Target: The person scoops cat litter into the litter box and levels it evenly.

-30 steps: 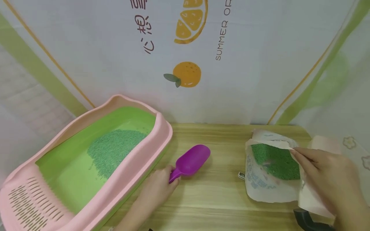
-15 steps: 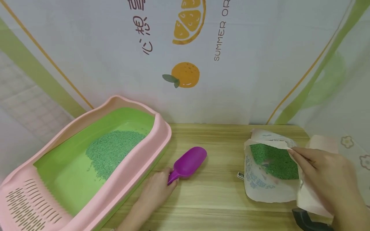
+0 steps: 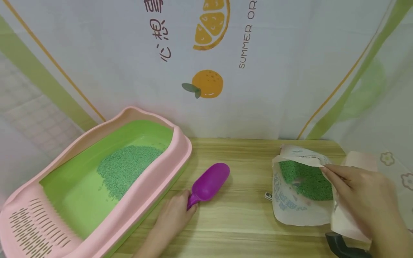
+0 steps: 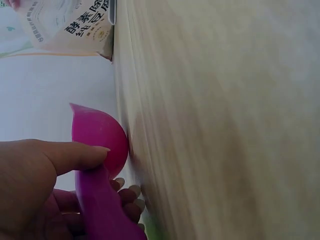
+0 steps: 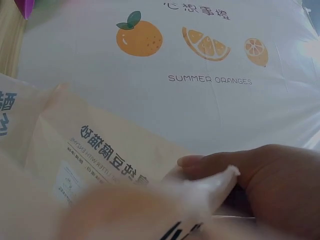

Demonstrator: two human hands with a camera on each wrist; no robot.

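Note:
My left hand (image 3: 174, 211) grips the handle of a purple scoop (image 3: 211, 182), whose bowl looks bare inside. In the left wrist view the thumb lies along the top of the scoop (image 4: 100, 135), with the other fingers under the handle. The scoop is low, close against the wooden surface; contact is unclear. At the right, my right hand (image 3: 368, 197) pinches the edge of an opened cat litter bag (image 3: 290, 211), with green litter (image 3: 311, 182) showing in its mouth. To the left stands a green litter box (image 3: 77, 200) with a pink rim (image 3: 151, 168), holding a heap of green litter (image 3: 129, 168).
The wooden tabletop (image 3: 238, 215) lies between box and bag. A dark curved object (image 3: 343, 247) sits at the lower right, partly under the right arm. White printed cloth (image 3: 258, 104) hangs behind and along both sides.
My left hand and the scoop have shifted slightly left, and the scoop has tilted a little. The right hand keeps its pinch on the bag, nearly still.

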